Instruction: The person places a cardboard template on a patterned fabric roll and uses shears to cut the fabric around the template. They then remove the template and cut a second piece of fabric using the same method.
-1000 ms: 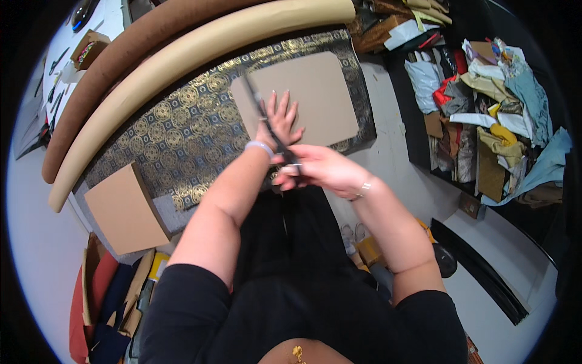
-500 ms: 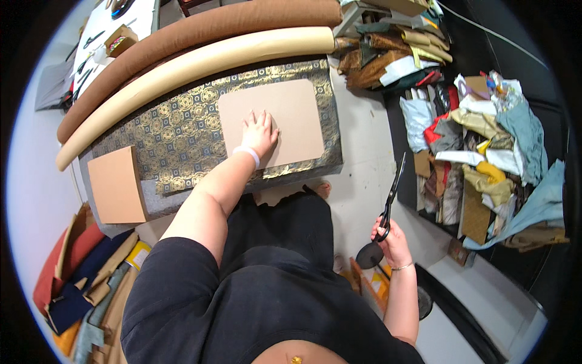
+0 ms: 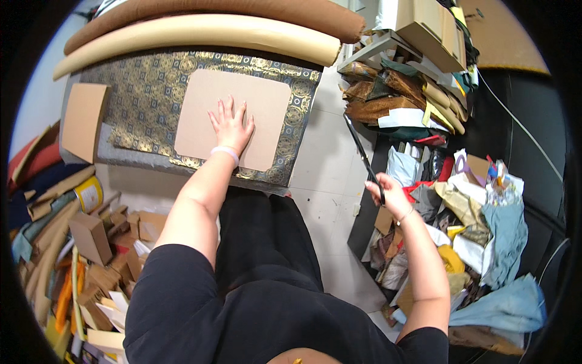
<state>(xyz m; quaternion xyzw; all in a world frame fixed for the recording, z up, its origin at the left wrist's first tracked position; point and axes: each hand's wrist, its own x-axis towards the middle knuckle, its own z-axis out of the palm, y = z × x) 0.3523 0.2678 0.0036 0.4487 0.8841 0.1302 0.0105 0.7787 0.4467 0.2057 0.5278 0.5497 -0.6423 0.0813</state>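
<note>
My left hand [image 3: 233, 128] lies flat, fingers spread, on a beige rounded-corner board [image 3: 257, 115]. That board rests on dark fabric with gold medallion patterns [image 3: 148, 97], spread across the worktable. My right hand [image 3: 389, 195] is closed round the handles of black scissors [image 3: 362, 151], held off to the right of the table. The blades look closed and point forward and slightly left, apart from the fabric. Part of the handles is hidden by my fingers.
Brown [image 3: 224, 15] and cream [image 3: 200, 37] rolls lie along the table's far side. A tan box-like block [image 3: 85, 121] sits at its left end. Fabric scraps [image 3: 467, 206] heap up at right, below folded pieces [image 3: 394, 100]. Cardboard boxes [image 3: 91, 233] crowd the lower left.
My right hand has lifted the scissors forward, and their blades have swung from pointing slightly right to pointing left. The view has shifted; my left hand stays flat on the board.
</note>
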